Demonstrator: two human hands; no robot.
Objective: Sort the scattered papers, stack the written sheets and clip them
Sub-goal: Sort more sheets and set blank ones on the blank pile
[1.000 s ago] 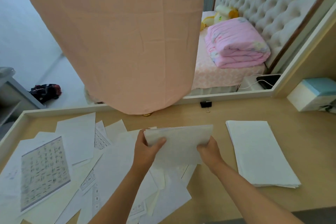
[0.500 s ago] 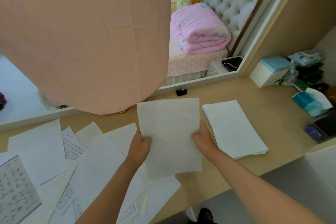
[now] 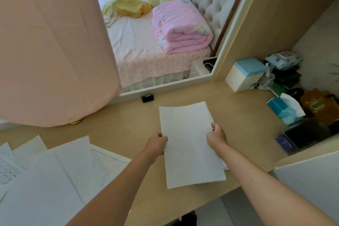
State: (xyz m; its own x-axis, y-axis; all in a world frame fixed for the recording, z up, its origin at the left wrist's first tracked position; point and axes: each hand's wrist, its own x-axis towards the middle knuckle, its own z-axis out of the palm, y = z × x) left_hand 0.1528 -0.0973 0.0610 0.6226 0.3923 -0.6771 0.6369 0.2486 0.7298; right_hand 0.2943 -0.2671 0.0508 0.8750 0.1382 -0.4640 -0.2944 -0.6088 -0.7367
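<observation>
I hold one white sheet (image 3: 189, 143) flat over the desk, its faint lines barely readable. My left hand (image 3: 157, 144) pinches its left edge and my right hand (image 3: 217, 135) grips its right edge. The sheet covers the neat white stack almost entirely; only a sliver of the stack (image 3: 226, 166) shows under the right forearm. Scattered papers (image 3: 60, 174) lie overlapping at the lower left, some with printed grids. A black binder clip (image 3: 147, 98) rests at the desk's far edge, beside a small wire clip (image 3: 150, 105).
A pink curtain (image 3: 55, 42) hangs over the desk's left back. A blue-topped box (image 3: 245, 74), tissue pack (image 3: 285, 109) and dark clutter (image 3: 304, 135) fill the right end. The wooden desk (image 3: 119, 126) has a front edge near the bottom. A bed lies beyond.
Both hands have carried the sheet to the right, from above the scattered papers to over the neat stack. The view swung right with them.
</observation>
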